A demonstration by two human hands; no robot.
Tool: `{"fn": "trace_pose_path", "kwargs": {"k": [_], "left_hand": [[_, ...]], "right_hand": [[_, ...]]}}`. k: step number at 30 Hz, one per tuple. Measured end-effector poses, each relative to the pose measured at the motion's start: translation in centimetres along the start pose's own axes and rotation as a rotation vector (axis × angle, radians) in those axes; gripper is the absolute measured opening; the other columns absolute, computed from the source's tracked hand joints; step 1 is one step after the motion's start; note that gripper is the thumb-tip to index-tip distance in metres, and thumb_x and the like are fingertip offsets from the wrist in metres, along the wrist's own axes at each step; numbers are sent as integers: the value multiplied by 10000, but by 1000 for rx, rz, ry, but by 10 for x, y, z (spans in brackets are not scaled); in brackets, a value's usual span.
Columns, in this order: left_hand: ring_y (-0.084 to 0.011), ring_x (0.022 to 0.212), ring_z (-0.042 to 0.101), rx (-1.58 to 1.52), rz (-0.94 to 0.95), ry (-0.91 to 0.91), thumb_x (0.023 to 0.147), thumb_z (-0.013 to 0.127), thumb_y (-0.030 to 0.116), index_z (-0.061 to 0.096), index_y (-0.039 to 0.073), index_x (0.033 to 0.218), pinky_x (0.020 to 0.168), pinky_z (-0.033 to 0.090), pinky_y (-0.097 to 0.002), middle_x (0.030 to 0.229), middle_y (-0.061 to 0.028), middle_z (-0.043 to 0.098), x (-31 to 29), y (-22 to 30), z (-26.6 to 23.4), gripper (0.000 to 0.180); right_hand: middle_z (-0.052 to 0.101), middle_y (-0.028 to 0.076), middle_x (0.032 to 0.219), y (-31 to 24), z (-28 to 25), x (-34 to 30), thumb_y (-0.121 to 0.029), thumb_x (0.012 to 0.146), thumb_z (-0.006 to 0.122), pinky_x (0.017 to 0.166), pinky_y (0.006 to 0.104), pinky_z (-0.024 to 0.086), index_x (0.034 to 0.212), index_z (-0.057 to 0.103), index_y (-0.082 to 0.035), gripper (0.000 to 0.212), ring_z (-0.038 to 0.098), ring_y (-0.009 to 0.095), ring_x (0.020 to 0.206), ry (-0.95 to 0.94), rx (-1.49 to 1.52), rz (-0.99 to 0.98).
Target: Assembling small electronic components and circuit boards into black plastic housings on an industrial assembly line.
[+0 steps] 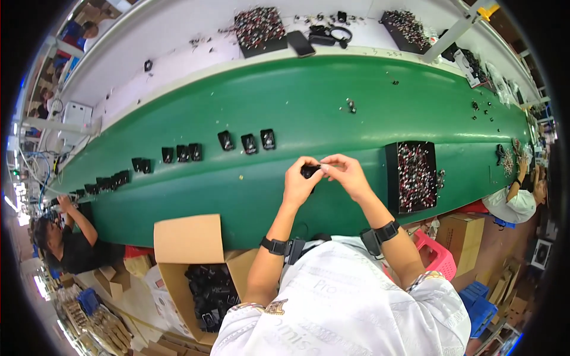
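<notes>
Above the green work surface (255, 204), my left hand (298, 183) is closed round a small black plastic housing (309, 171). My right hand (348, 176) meets it there, thumb and forefinger pinched at the housing's edge; whatever lies between those fingertips is too small to tell. To the right of my hands stands a black tray (392, 178) heaped with small red, black and silver wired parts (414, 178). Beyond my hands, to the left, three black housings (249, 143) sit apart on the green surface, and several more run in a row toward the far left.
An open cardboard box (189, 237) of black housings (209, 291) stands at the lower left. Along the back shelf lie another heap of wired parts (259, 26), a phone (300, 44) and a black cable coil (341, 37). Co-workers sit at the left (62, 237) and right (513, 202) ends.
</notes>
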State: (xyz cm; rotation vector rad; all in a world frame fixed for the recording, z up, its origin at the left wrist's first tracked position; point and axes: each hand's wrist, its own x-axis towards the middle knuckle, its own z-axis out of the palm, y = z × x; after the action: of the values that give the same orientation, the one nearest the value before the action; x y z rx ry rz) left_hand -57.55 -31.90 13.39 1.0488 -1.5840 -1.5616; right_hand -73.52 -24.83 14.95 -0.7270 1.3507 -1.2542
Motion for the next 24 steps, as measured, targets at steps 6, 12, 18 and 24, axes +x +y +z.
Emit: {"fn": "trace_pose_path", "kwargs": {"k": [6, 12, 18, 24], "left_hand": [[-95, 784, 615, -392, -190, -193, 881, 730, 149, 631, 28, 1093, 626, 499, -246, 936, -46, 655, -35, 45, -43, 263], [-120, 785, 635, -410, -262, -319, 997, 585, 275, 608, 34, 1128, 613, 508, -257, 972, -54, 646, -60, 62, -58, 275], [-98, 823, 621, -412, -167, -314, 936, 680, 192, 617, 36, 1109, 654, 503, -242, 951, -36, 637, -78, 86, -64, 240], [-59, 799, 566, -280, 15, -241, 903, 716, 154, 646, 31, 1005, 717, 481, -227, 925, -15, 638, -82, 97, -69, 174]], "right_hand": [[685, 54, 975, -17, 35, -46, -104, 937, 682, 776, 261, 547, 1122, 638, -17, 209, 675, 131, 879, 10, 238, 65], [662, 76, 1044, -34, 58, -77, -21, 913, 672, 909, 298, 531, 1109, 630, 13, 203, 659, 159, 997, 4, 193, -63], [591, 110, 1180, -52, 75, -97, 70, 861, 686, 960, 318, 524, 1081, 613, 48, 233, 618, 178, 1085, -43, 3, -355], [600, 116, 1162, -73, 82, -103, 77, 855, 684, 948, 308, 548, 1041, 634, 53, 194, 630, 182, 1078, -32, 183, -202]]}}
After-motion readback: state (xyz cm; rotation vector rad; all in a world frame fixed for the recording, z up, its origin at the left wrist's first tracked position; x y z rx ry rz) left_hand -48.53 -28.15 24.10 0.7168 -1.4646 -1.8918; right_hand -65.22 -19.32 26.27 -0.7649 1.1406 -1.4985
